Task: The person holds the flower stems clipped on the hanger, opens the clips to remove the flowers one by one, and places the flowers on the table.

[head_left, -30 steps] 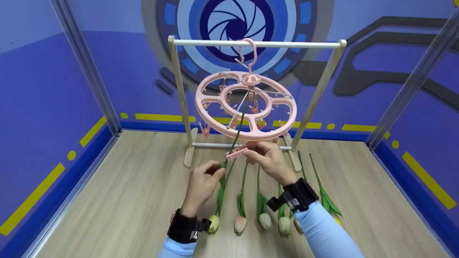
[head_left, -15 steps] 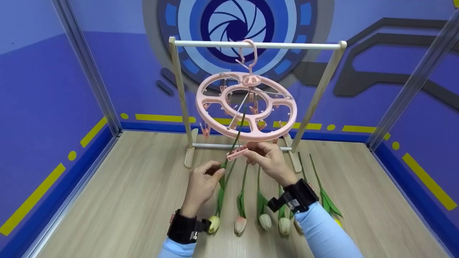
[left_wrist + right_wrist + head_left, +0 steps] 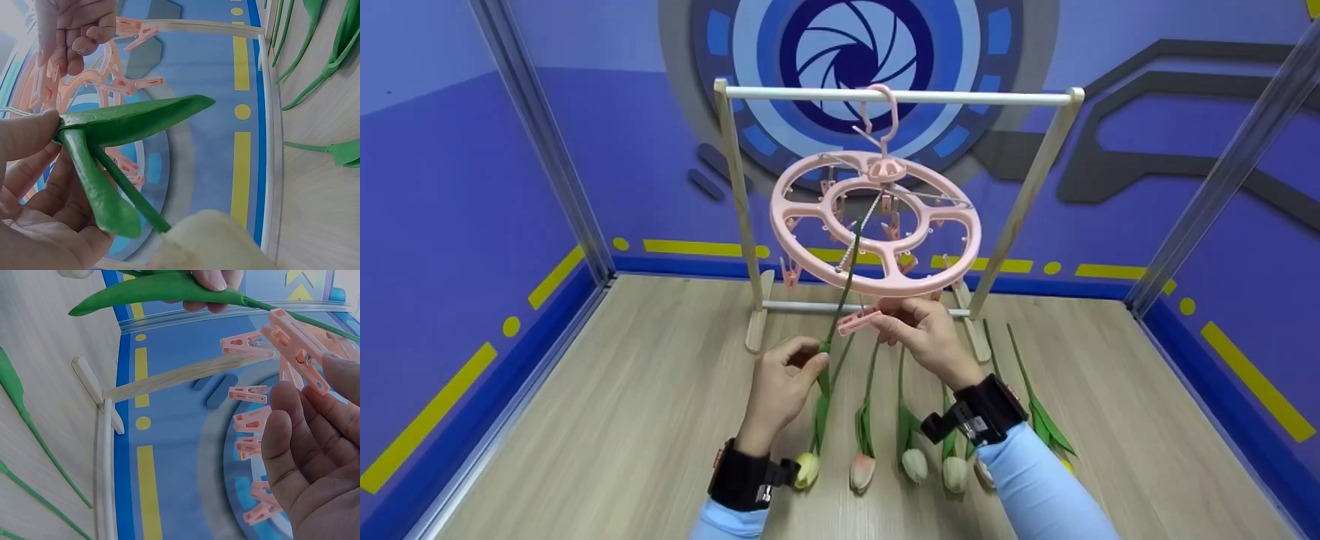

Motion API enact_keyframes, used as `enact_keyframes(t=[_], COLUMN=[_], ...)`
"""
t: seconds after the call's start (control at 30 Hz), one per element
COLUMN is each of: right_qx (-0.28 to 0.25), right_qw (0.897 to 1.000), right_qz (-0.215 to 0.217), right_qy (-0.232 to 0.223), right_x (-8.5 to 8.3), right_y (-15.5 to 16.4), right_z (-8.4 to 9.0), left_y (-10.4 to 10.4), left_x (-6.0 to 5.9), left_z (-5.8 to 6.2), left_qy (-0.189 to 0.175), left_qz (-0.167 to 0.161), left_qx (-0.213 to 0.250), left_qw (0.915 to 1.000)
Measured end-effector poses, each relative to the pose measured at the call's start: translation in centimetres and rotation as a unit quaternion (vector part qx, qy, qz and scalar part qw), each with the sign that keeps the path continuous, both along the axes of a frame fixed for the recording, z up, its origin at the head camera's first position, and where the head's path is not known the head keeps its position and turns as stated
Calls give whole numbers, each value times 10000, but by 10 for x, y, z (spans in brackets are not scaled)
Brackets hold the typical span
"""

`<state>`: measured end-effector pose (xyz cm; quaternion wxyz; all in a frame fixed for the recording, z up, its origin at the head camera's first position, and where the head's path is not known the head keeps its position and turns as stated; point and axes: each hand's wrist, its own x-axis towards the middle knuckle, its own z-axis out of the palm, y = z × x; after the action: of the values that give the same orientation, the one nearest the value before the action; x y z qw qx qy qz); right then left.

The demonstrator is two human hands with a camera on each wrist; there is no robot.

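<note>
Stem tip has crept up through the pink clip hanger (image 3: 876, 223) since a second ago; left hand (image 3: 781, 388) pinches the tulip stem (image 3: 840, 300), right hand (image 3: 924, 334) squeezes a clothespin (image 3: 856, 321), so clipping looks close.

Both forearms, in pale blue sleeves with black wrist bands, reach forward and up toward the pink ring hanger (image 3: 876, 225). The left hand (image 3: 781, 388) sits below the hanger's near rim and a little to its left, back of the hand toward the head camera, fingers curled, thumb and fingertips pinching the green stem (image 3: 840, 300) where the leaf joins it. The right hand (image 3: 924, 335) is higher and closer, just under the hanger's near rim, wrist bent, thumb and forefinger squeezing the tail of a pink clip (image 3: 856, 322); its other fingers are loosely curled beneath. The hands are near each other, not touching.
</note>
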<state>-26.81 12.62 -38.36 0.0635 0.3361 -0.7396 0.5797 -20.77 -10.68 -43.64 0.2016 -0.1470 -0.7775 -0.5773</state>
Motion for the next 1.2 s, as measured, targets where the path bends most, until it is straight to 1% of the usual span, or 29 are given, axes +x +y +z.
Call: enact_keyframes(t=[0.17, 0.47, 0.67, 0.93, 1.07, 1.2], right_qx=[25, 90, 70, 34, 17, 59], right_qw=[9999, 9995, 9991, 9991, 9994, 9994], right_qz=[-63, -44, 139, 180, 242, 153], right_qy=[-145, -307, -395, -391, -252, -291], right_x=[0, -1, -3, -4, -5, -6], right_y=[0, 1, 1, -2, -2, -2], right_z=[0, -2, -4, -4, -3, -4], left_y=[0, -1, -2, -4, -5, -6], left_x=[0, 0, 0, -1, -1, -1], left_z=[1, 1, 0, -2, -1, -1], left_qy=[-41, -73, -21, -29, -56, -92], left_qz=[33, 42, 31, 4, 5, 53], left_qx=[-45, -63, -37, -30, -55, -93], left_qw=[10000, 9999, 10000, 10000, 10000, 9999])
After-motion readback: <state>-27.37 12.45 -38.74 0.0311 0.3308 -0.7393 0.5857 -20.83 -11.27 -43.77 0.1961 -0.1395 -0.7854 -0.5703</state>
